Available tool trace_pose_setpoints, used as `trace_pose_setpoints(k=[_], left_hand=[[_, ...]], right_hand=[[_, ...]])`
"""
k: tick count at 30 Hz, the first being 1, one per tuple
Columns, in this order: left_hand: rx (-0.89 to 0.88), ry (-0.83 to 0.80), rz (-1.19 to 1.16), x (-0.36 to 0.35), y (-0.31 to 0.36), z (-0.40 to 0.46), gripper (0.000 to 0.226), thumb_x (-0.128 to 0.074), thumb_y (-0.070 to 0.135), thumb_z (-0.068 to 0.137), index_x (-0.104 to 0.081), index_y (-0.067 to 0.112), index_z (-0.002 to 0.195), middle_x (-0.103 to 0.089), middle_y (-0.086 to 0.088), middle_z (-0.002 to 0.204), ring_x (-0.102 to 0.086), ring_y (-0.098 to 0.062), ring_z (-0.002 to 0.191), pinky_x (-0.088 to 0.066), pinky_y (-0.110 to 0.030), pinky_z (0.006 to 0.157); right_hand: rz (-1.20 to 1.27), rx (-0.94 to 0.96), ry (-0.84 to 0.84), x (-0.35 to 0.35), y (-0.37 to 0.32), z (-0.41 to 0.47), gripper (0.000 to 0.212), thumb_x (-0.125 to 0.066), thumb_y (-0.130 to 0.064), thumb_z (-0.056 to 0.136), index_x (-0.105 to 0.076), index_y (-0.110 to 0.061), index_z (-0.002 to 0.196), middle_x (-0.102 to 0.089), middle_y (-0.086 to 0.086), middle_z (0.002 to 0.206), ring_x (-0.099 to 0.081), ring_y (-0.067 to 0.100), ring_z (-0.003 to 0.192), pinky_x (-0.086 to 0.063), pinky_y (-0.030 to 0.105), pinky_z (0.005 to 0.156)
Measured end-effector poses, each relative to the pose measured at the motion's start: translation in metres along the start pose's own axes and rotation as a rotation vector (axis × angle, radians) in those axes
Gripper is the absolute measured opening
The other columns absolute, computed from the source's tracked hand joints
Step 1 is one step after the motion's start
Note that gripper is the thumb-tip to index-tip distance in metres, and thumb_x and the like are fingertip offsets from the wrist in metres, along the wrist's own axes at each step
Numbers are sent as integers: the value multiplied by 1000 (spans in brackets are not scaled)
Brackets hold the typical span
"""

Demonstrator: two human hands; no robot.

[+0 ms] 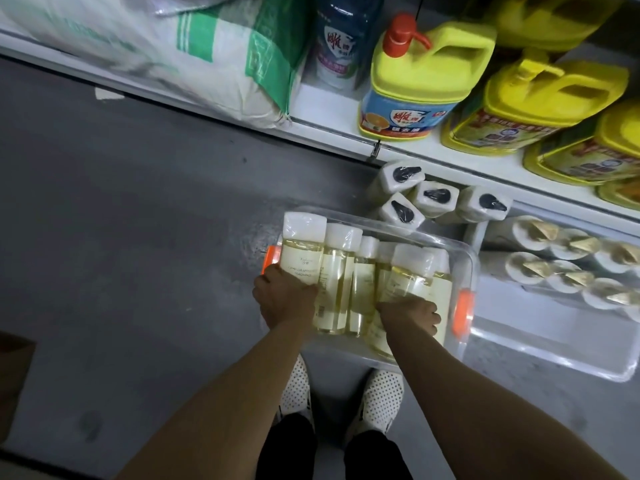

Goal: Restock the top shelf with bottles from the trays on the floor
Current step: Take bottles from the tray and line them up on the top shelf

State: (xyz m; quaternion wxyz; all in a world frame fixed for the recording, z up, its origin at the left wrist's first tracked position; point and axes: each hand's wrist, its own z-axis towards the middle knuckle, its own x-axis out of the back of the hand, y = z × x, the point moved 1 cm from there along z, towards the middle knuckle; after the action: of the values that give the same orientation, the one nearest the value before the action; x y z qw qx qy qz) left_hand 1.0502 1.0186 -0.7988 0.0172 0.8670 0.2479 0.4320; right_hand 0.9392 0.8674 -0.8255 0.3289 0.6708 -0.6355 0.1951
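Far left, a white-and-green sack [145, 46] lies on the bottom shelf [329, 129], overhanging its edge above the grey floor [121, 220].

Your left hand [284, 296] is in the clear tray [472, 271] on the floor, grip curled round the lower end of the leftmost bottle [302, 252], pale yellow liquid, white cap, label facing up. An orange latch [271, 258] sits at the tray's left end, just beside that hand.

More of the same bottles lie side by side in the middle of the tray [341, 271], caps pointing toward the shelf.

Your right hand [412, 315] is on the bottle at the right of the row [410, 271], which sits tilted over its neighbours. Fingers are curled down over its lower body; can't tell how far they wrap under. Second orange latch [463, 313] is just right of that hand.

Your two white dotted shoes [379, 400] are at the tray's near edge.

Beyond the tray, four white pump bottles with black tops [438, 199] stand on the floor against the shelf base.

On the shelf above: a dark blue bottle [341, 39], then yellow detergent jugs [420, 84], one with a red pump.

Right side, a second clear tray [554, 358] holds white bottles with gold tops [568, 261].
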Motion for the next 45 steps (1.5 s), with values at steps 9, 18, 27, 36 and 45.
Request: trace_pose_setpoints(k=[9, 18, 27, 36, 45], left_hand=[[-29, -106, 148, 12, 3, 9, 103, -89, 46, 65, -34, 3, 141, -40, -16, 138, -40, -32, 130, -47, -49, 99], [-42, -110, -21, 10, -2, -4, 90, -91, 29, 65, -39, 10, 135, -43, -15, 135, -45, -34, 126, -47, -50, 100], [-1, -300, -237, 64, -4, -40, 86, -94, 25, 62, -44, 15, 131, -64, -3, 121, -63, -27, 110, -54, -39, 91], [-111, -490, -379, 167, 39, -138, 79, -95, 35, 47, -64, 24, 119, -75, 7, 108, -73, -10, 96, -60, -40, 86], [-274, -462, -432, 291, 119, -238, 62, -96, 27, 58, -61, 23, 108, -72, 8, 97, -71, -13, 91, -59, -38, 88]], right_hand=[[253, 66, -74, 1, 13, -12, 91, -92, -34, 61, -46, -2, 132, -53, 15, 124, -54, 33, 115, -49, 47, 101], [402, 295, -132, 11, 19, -23, 95, -94, -27, 57, -44, -14, 137, -62, 7, 120, -60, 26, 101, -51, 36, 82], [539, 345, -255, 57, 34, -70, 89, -96, -29, 54, -51, -18, 130, -68, -1, 113, -66, 23, 102, -56, 49, 93], [657, 469, -410, 171, 69, -163, 83, -97, -34, 42, -66, -17, 118, -76, 0, 106, -74, 19, 95, -62, 43, 81], [848, 642, -372, 306, 91, -278, 51, -90, -7, 66, -69, -13, 112, -77, 4, 104, -75, 20, 92, -63, 41, 78]])
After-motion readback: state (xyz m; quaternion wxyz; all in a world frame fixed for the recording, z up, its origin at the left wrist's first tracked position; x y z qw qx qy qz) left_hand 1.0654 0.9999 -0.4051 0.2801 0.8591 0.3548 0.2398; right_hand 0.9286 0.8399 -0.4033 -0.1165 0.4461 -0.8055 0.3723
